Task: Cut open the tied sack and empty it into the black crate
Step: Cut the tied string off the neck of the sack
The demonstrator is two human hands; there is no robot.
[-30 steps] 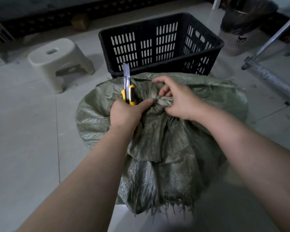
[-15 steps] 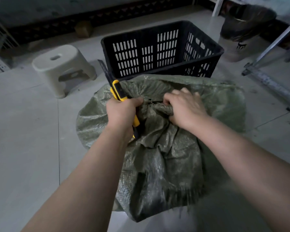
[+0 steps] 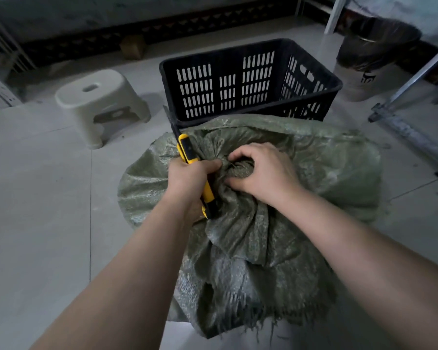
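Observation:
A bulging green woven sack (image 3: pixel 321 157) lies on the floor in front of me, its neck gathered into a tied knot (image 3: pixel 239 168) with the frayed mouth hanging toward me. My right hand (image 3: pixel 266 173) pinches the fabric at the knot. My left hand (image 3: pixel 190 180) grips a yellow-and-black utility knife (image 3: pixel 187 150), blade pointing up and away, just left of the knot. The black slotted crate (image 3: pixel 248 82) stands directly behind the sack, and nothing shows inside it.
A white plastic stool (image 3: pixel 99 102) sits on the floor to the far left. At the back right stands a bucket lined with a dark bag (image 3: pixel 372 59). A metal frame leg (image 3: pixel 410 132) runs along the floor on the right. A dark wall base crosses the back.
The knife has tilted from upright to leaning left and my left hand dropped lower beside the knot. My right hand shifted its fingers on the tied neck.

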